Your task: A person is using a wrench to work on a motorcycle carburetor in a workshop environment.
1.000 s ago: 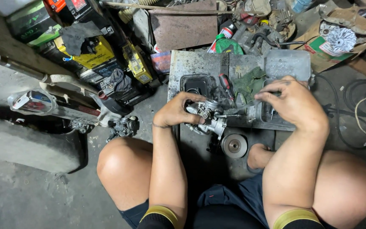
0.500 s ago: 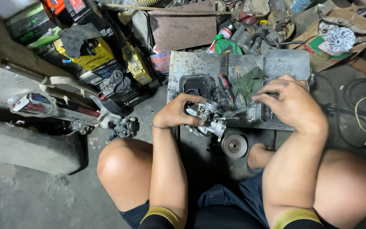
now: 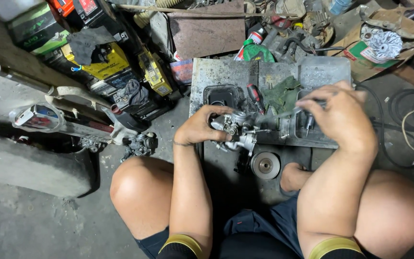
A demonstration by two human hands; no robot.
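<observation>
My left hand (image 3: 200,127) grips a small grey metal carburetor (image 3: 238,130) at the near edge of a dirty metal tray (image 3: 216,72) on the floor. My right hand (image 3: 339,112) is closed around a thin metal tool (image 3: 286,113) whose tip points left toward the carburetor. A round metal cap (image 3: 265,165) lies on the floor just below the carburetor, between my bare knees.
On the tray lie a red-handled screwdriver (image 3: 254,95), a green rag (image 3: 280,93) and a black rubber part (image 3: 221,97). Several batteries (image 3: 101,60) stand at the back left. A second carburetor (image 3: 140,144) and a motorcycle mirror (image 3: 37,117) lie left. Cables (image 3: 408,120) coil at right.
My right hand has lifted off the carburetor and drawn back to the right, now with the thin tool in it. My left hand still holds the carburetor in place.
</observation>
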